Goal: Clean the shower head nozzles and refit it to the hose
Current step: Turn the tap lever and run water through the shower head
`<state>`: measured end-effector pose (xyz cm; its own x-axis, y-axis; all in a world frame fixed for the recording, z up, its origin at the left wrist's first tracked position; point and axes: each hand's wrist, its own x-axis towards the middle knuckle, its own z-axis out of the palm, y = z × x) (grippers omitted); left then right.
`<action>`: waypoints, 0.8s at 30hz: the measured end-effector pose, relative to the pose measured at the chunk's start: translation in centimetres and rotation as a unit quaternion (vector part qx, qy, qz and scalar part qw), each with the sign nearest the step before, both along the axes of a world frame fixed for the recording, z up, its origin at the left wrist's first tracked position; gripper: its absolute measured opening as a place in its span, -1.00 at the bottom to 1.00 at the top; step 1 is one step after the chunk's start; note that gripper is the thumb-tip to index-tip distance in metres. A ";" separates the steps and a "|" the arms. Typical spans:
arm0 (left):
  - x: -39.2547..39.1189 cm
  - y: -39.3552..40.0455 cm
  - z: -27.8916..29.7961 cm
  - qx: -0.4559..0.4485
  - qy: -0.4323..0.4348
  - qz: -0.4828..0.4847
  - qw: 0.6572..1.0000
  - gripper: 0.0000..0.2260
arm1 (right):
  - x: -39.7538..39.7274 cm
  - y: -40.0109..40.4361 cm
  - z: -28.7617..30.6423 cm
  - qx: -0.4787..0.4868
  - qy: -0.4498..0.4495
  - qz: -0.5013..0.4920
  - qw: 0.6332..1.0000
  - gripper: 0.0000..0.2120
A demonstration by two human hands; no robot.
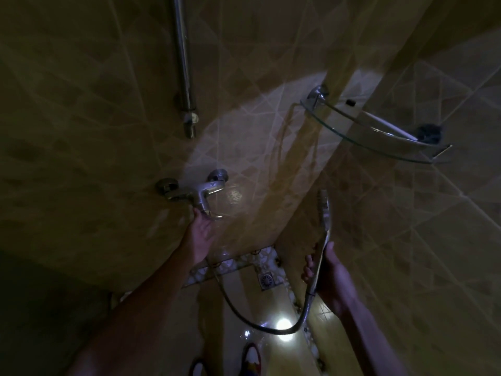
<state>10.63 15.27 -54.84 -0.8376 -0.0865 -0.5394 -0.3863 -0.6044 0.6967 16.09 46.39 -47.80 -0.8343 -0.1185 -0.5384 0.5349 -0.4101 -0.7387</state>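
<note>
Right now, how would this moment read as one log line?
left hand: at tap lever | right hand: holding shower head | hose: attached

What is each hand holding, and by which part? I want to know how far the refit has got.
The right hand has a grip on the shower head by its handle, hose attached. The left hand touches the mixer tap at its lever; whether it grips is unclear.

Shower head, hose and mixer tap: polished metal, apparently chrome. Corner shelf: clear glass. Wall tiles: glossy glaze.
</note>
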 end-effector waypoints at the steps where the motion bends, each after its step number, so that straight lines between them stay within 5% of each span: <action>1: -0.1 0.0 -0.1 -0.001 0.002 0.003 1.000 -0.45 | 0.0 -0.1 0.1 0.009 0.001 -0.007 1.000 -0.60; 6: -0.7 0.4 -0.6 -0.020 -0.009 0.004 1.000 -0.34 | -0.3 -0.8 -0.7 0.044 0.006 -0.105 0.993 -0.74; 8: -1.0 0.5 -0.9 -0.030 -0.002 0.003 1.000 -0.44 | -0.5 -0.5 -1.8 0.050 0.004 -0.146 0.988 -0.83; 10: -1.3 0.6 -1.0 -0.020 0.015 0.018 1.000 -0.60 | -0.5 0.2 -3.0 0.078 0.000 -0.147 0.986 -0.87; 15: -1.8 0.6 -1.4 -0.006 0.019 0.076 0.997 -0.60 | 0.4 1.8 -5.2 0.200 0.025 -0.085 0.976 -0.87; 24: -2.2 0.4 -0.8 0.012 -0.031 0.050 0.998 -0.26 | 1.3 2.2 -7.6 0.253 0.030 -0.075 0.964 -0.85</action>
